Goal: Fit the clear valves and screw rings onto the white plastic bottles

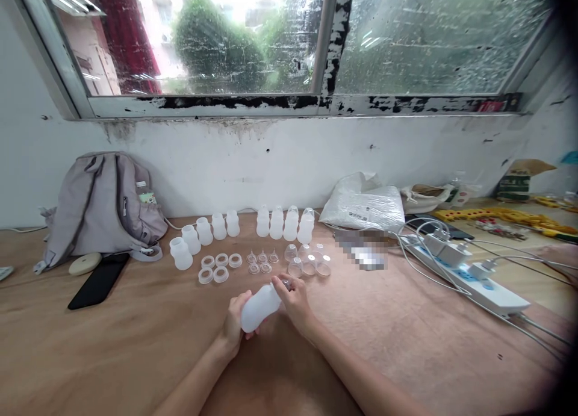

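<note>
A frosted white baby bottle (259,310) is held tilted above the table's near middle, its top pointing up and right. My left hand (235,322) is closed around its body near the base. The fingers of my right hand (294,298) are closed over its top end, hiding most of it. Beyond the hands lie several ring collars (221,275), clear nipples (262,257) and clear domed caps (309,266), each kind in two rows. Several open bottles (204,232) stand behind on the left. To their right stands a row of capped bottles (291,224).
A grey backpack (97,205), a black phone (99,280) and a round cream case (85,263) are on the left. To the right lie a white plastic package (365,202) and a power strip (478,286) with trailing cables. A wall with a window (253,43) bounds the table's back.
</note>
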Demonstrator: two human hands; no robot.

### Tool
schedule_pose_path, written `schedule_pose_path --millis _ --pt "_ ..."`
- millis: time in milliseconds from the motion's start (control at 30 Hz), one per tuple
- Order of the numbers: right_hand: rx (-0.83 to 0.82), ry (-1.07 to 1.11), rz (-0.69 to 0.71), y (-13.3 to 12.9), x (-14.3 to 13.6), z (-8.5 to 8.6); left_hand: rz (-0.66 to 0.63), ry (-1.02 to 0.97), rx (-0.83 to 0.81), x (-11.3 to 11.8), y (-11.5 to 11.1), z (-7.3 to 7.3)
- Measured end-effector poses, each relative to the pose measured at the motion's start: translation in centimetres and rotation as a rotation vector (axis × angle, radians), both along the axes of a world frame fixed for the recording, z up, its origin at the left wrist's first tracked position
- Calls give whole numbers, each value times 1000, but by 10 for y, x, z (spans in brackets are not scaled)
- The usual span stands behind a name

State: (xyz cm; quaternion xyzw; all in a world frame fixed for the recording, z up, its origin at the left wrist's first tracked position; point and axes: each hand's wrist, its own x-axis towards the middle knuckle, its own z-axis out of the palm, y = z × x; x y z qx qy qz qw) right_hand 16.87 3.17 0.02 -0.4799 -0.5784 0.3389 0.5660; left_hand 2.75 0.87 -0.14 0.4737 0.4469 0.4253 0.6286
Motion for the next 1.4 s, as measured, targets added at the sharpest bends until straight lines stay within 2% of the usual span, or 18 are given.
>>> schedule_pose_path --millis 67,133,267,333,467,600,700,833,1033,1233,1400 --pt "82 -41 48 -2 2 5 -27 -185 -166 2 2 -3" --pt "118 -52 113 0 4 7 -1 -288 -243 1 4 -3" --pt "80 -110 163 9 8 1 151 -415 -239 -11 9 5" --pt "41 -139 181 11 7 -3 167 -421 -199 -16 11 8" --pt "-19 16 183 6 0 -6 182 -261 -97 -16 12 6" --pt "-69 290 151 3 -3 -6 224 81 235 -16 13 3" --pt "-128 397 148 6 -1 -7 223 320 471 -20 13 5" --pt "-173 410 141 11 2 -9 175 467 561 -25 12 9" --pt "-171 399 109 15 5 -6 186 417 503 -26 16 9" --pt "-75 429 45 19 14 -3 171 278 403 -25 22 2" --pt "0 220 -7 17 18 -2 214 53 240 -27 26 -1"
